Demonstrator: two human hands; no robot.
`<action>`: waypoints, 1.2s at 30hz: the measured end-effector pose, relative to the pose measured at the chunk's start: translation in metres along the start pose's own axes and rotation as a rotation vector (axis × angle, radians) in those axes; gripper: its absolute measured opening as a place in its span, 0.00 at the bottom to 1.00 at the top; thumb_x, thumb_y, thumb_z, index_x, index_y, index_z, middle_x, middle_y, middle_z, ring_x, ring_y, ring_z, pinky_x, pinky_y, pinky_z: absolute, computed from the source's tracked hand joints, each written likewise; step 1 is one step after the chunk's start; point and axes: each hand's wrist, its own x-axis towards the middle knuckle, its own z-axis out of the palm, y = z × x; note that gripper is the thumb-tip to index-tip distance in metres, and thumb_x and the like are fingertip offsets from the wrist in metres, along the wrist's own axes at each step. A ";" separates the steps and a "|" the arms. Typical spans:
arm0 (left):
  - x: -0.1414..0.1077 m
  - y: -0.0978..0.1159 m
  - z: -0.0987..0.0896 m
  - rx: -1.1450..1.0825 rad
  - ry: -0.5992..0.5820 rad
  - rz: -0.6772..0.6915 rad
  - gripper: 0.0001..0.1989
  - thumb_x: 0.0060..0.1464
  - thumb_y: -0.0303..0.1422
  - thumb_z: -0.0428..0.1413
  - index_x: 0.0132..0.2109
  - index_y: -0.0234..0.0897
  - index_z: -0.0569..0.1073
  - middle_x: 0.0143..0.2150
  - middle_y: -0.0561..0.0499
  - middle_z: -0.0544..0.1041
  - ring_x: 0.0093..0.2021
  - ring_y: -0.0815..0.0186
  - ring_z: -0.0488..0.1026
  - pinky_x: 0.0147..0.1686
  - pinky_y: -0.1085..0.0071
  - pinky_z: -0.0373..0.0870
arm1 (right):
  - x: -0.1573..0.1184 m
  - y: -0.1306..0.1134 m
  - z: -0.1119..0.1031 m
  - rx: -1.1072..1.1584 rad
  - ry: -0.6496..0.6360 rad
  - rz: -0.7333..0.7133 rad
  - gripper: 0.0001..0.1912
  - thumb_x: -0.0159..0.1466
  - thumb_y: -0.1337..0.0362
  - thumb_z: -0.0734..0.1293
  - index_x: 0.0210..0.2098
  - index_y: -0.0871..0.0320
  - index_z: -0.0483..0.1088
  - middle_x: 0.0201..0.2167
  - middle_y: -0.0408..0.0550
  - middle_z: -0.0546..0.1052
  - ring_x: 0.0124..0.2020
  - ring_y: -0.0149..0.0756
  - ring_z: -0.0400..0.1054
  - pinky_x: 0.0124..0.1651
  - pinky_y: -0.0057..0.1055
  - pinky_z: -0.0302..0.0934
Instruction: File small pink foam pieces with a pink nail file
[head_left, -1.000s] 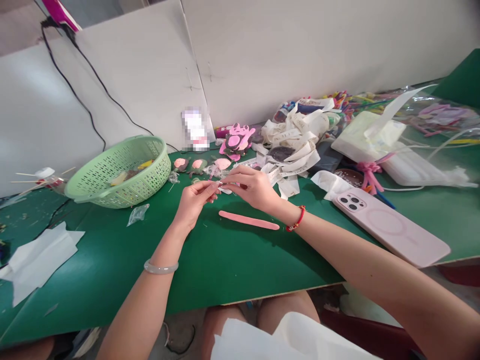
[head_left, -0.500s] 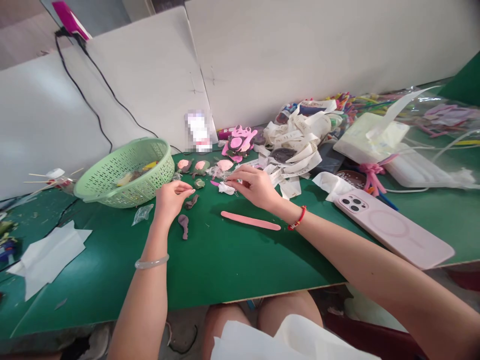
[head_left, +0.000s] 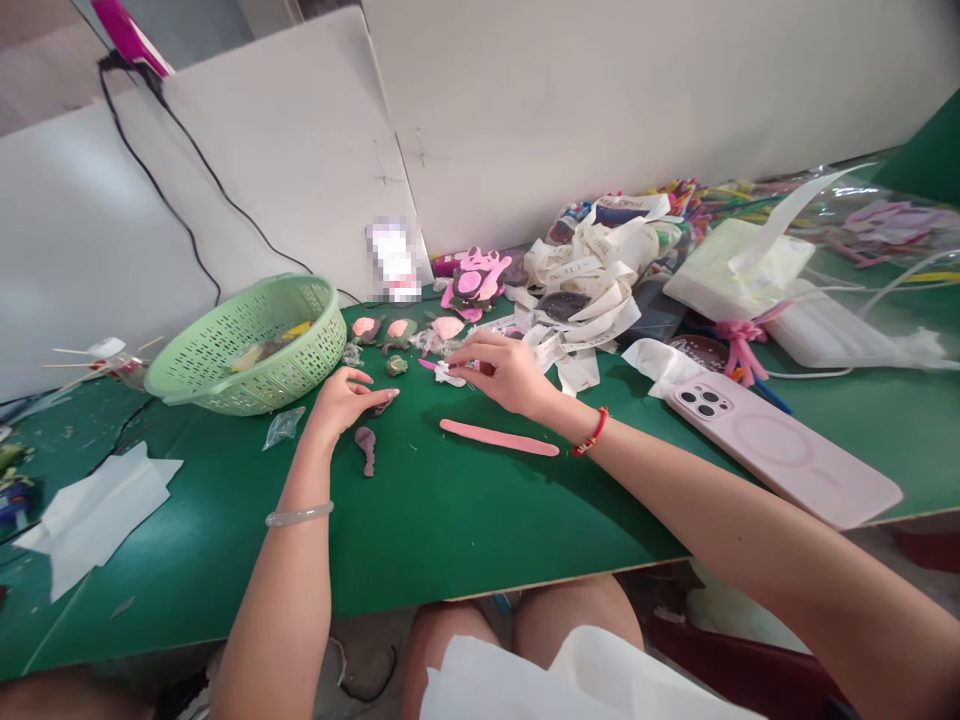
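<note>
My left hand (head_left: 345,405) hovers low over the green tabletop, thumb stretched out and fingers apart. Under its thumb tip is a small dark brownish piece (head_left: 384,403), partly covered. A purplish-grey, spoon-shaped flat piece (head_left: 365,450) lies just in front of this hand. My right hand (head_left: 501,370) is curled with its fingertips pinched at a crumpled white tissue (head_left: 444,374). A thin magenta tip (head_left: 426,364) sticks out beside the tissue. Below the right hand a long pink strip (head_left: 499,438) lies flat. Left of the tissue sits a small olive-green lump (head_left: 396,366).
Several small pink-and-green figures (head_left: 400,330) stand behind the hands, near a pink-and-black figure (head_left: 478,280). A green plastic basket (head_left: 247,380) is at left. Printed white ribbon (head_left: 592,270) is heaped behind. A pink phone (head_left: 787,445) and tissue pack (head_left: 739,265) lie at right.
My left hand has lowered and opened its fingers, now partly covering the dark brownish piece. My right hand stays at the tissue, which has shifted shape slightly.
</note>
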 end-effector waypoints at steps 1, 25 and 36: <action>-0.001 0.003 0.000 0.009 0.040 0.013 0.31 0.26 0.49 0.72 0.35 0.37 0.72 0.26 0.51 0.76 0.26 0.63 0.73 0.25 0.71 0.64 | 0.000 0.000 0.000 0.000 -0.003 -0.004 0.09 0.68 0.61 0.66 0.39 0.56 0.78 0.37 0.51 0.77 0.31 0.35 0.70 0.34 0.33 0.67; -0.049 0.049 0.043 -0.521 -0.358 0.263 0.15 0.41 0.44 0.69 0.32 0.38 0.81 0.28 0.51 0.76 0.31 0.69 0.67 0.36 0.70 0.64 | -0.001 -0.013 0.004 0.050 0.041 -0.214 0.06 0.67 0.68 0.66 0.37 0.58 0.75 0.32 0.49 0.75 0.34 0.36 0.71 0.36 0.32 0.69; -0.036 0.040 0.042 -0.550 -0.243 0.176 0.18 0.40 0.45 0.70 0.34 0.36 0.81 0.26 0.52 0.74 0.29 0.71 0.67 0.30 0.74 0.60 | 0.001 -0.008 -0.001 0.007 0.059 -0.186 0.09 0.69 0.65 0.64 0.39 0.57 0.77 0.34 0.50 0.78 0.35 0.36 0.73 0.37 0.33 0.69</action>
